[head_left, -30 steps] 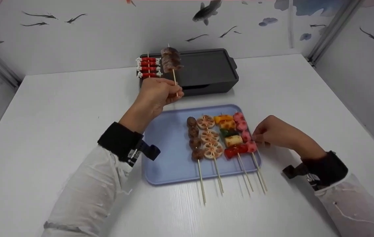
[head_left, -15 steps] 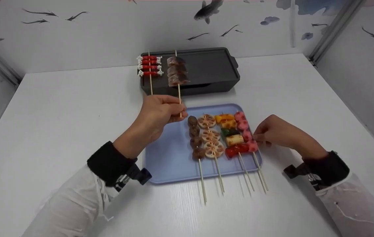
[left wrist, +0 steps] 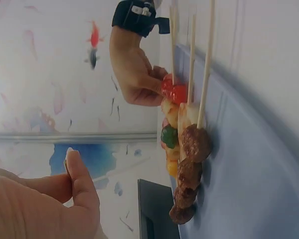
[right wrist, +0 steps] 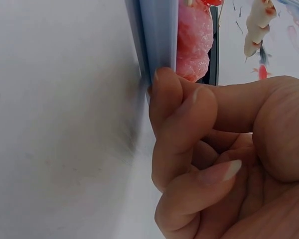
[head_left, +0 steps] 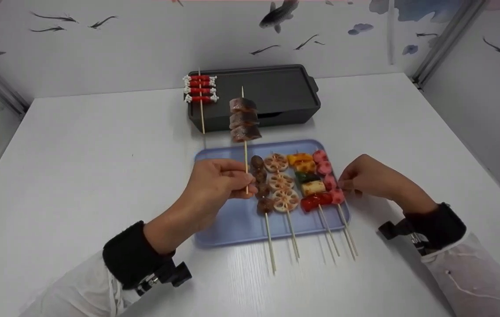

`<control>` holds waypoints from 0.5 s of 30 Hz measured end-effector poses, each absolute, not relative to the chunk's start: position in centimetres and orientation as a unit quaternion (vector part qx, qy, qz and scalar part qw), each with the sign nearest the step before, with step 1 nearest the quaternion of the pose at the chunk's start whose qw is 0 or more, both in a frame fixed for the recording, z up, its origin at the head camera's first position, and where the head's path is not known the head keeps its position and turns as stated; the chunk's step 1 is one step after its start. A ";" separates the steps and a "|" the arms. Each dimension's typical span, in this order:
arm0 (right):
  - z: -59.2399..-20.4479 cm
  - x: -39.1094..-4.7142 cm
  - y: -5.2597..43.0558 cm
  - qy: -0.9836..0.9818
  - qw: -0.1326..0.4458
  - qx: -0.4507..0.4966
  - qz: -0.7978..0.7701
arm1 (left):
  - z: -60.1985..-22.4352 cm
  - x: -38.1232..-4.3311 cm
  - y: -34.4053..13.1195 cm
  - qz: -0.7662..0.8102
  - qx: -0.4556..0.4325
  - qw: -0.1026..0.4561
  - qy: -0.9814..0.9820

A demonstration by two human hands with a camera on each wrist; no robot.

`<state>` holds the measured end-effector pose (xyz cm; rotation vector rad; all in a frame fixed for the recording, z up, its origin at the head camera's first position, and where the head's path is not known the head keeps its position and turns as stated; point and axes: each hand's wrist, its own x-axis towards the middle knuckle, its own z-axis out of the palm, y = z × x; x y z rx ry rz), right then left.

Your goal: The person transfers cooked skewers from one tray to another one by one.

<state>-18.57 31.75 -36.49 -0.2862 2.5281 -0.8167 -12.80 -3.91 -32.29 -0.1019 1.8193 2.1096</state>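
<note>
My left hand [head_left: 219,185] pinches the lower stick of a skewer [head_left: 244,119] between thumb and fingers. Three dark brown chunks, like sliced meat or fish, are threaded on it, held upright above a blue tray [head_left: 228,220]. In the left wrist view, the left hand [left wrist: 55,199] shows with thumb and finger pressed together. My right hand [head_left: 373,178] grips the tray's right rim; its curled fingers [right wrist: 184,119] meet the edge in the right wrist view. On the tray lie a meatball skewer [head_left: 264,206], a lotus root skewer [head_left: 285,200], a mixed vegetable skewer [head_left: 313,188] and a pink ball skewer [head_left: 324,167].
Behind the tray stands a black rectangular grill [head_left: 272,90] near the back wall. A skewer of red and white pieces [head_left: 200,90] lies on its left end, stick poking over the front. Several sticks on the tray overhang its front edge onto the white table [head_left: 78,176].
My left hand has drawn the brown-chunk skewer back from over the grill, toward me and slightly right, to above the tray. My right hand stays at the tray's rim.
</note>
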 end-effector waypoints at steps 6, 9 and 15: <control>-36.6 -18.5 31.8 0.922 0.231 -0.105 -0.293 | -33.2 -10.5 -4.4 0.734 -0.025 0.202 0.648; -36.5 -18.5 31.8 0.922 0.232 -0.102 -0.294 | -33.4 -9.6 -4.7 0.727 -0.026 0.209 0.653; -36.5 -18.5 31.7 0.922 0.230 -0.103 -0.293 | -34.1 -8.3 -5.3 0.715 -0.047 0.224 0.660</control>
